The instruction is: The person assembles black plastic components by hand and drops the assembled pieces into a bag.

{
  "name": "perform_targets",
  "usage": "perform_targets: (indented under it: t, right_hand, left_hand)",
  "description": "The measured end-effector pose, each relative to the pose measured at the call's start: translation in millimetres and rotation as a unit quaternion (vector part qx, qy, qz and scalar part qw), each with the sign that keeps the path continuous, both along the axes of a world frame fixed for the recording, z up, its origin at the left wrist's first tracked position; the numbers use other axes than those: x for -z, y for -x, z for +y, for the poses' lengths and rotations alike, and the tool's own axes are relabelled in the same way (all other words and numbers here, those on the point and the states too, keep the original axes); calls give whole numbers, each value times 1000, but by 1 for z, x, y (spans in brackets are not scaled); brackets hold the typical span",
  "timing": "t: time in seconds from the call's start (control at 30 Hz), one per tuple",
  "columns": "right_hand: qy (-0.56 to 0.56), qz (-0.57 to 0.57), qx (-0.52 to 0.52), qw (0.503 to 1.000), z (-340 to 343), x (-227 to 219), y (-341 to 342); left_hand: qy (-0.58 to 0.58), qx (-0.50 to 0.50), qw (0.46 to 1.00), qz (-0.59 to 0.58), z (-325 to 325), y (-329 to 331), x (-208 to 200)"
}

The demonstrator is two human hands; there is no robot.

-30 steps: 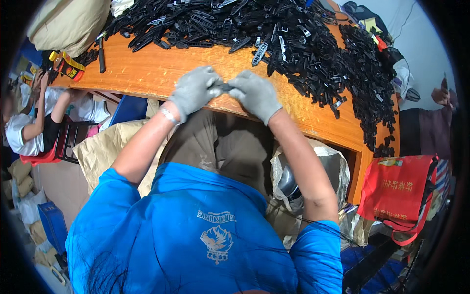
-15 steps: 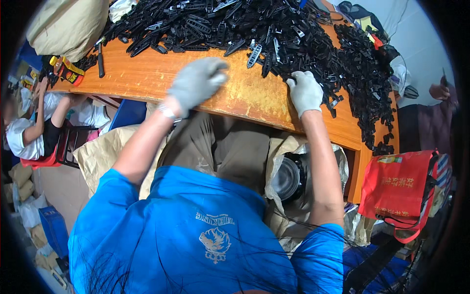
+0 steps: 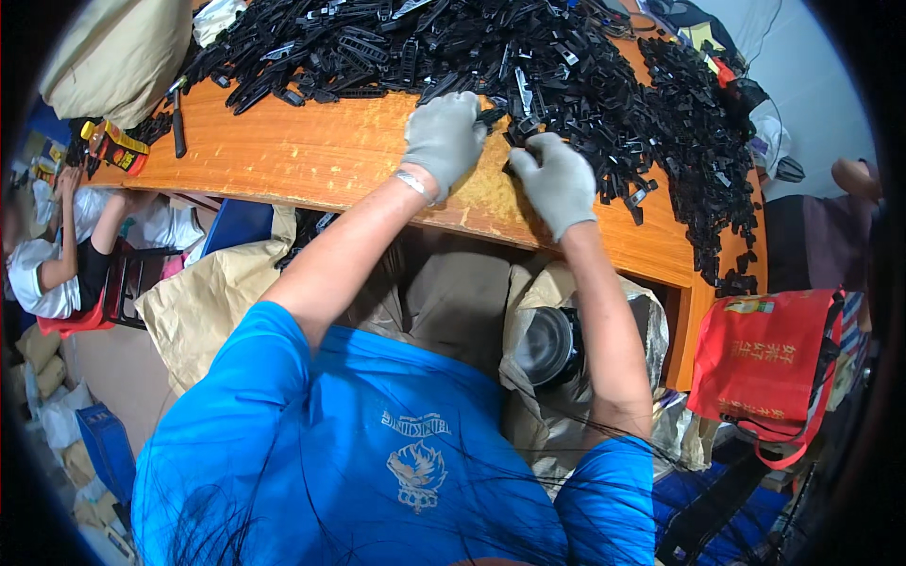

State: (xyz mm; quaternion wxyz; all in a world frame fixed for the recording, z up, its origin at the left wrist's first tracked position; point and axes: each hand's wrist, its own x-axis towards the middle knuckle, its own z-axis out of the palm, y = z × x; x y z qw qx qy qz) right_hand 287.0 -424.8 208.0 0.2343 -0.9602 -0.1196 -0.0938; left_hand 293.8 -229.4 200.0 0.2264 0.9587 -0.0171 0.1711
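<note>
A large heap of black plastic clip-like parts (image 3: 415, 47) covers the far side of the orange wooden table (image 3: 283, 141). Both my hands wear grey gloves and are at the heap's near edge. My left hand (image 3: 444, 137) is closed, with a small black plastic part (image 3: 491, 116) at its fingertips. Just to its right, my right hand (image 3: 559, 184) has its fingers curled and the thumb bent toward them. Dark pieces show beside that thumb, but what lies between its fingers is hidden.
At the table's left are a hammer (image 3: 178, 123), a yellow-and-red bottle (image 3: 115, 148) and a beige sack (image 3: 118, 61). Below the edge, an open bag (image 3: 522, 311) holds a dark round object. A red bag (image 3: 760, 358) hangs at right. Another person (image 3: 52, 274) sits far left.
My left hand has moved right and away from me to the heap's edge. My right hand has shifted left and nearer, toward it. The silver-faced part there is no longer visible.
</note>
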Motion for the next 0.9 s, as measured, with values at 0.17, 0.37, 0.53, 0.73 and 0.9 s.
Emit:
perform_targets:
  t: [0.17, 0.37, 0.53, 0.73, 0.9]
  right_hand:
    - [0, -82, -79, 993, -22, -2, -7]
    - [89, -37, -194, 976, -12, -9, 0]
    - [130, 1, -170, 977, -2, -8, -9]
    - [134, -32, -125, 983, -4, 6, -14]
    - [129, -77, -83, 985, -2, 13, -9]
  left_hand:
    - [-5, 49, 998, -41, 40, 24, 11]
    - [-86, 103, 989, -56, 57, 53, 12]
    - [-79, 183, 979, -42, 64, 67, 17]
    - [6, 173, 983, -54, 70, 69, 17]
    - [39, 120, 991, -49, 70, 68, 18]
